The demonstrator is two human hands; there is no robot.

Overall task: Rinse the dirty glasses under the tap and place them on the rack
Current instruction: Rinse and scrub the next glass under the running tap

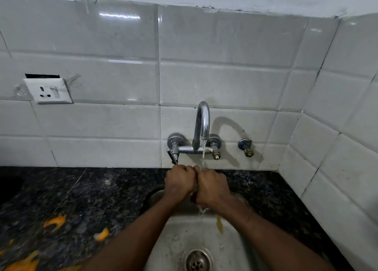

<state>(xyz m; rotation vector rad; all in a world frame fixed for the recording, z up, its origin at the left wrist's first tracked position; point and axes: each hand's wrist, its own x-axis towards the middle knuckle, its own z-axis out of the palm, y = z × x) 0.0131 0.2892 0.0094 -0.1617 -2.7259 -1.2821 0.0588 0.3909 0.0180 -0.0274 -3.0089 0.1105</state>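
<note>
You're mid-rinse: both your left hand (179,181) and right hand (212,185) curl their fingers round a barely visible glass (194,191) under the tap (202,123) stream above the sink (184,236); no rack shows, so placing remains.

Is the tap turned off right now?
No, a stream of water runs from the tap onto the left hand and right hand above the sink.

A glass (194,189), only a sliver visible, under the thin stream (203,153) from the curved chrome tap (202,123)
</note>
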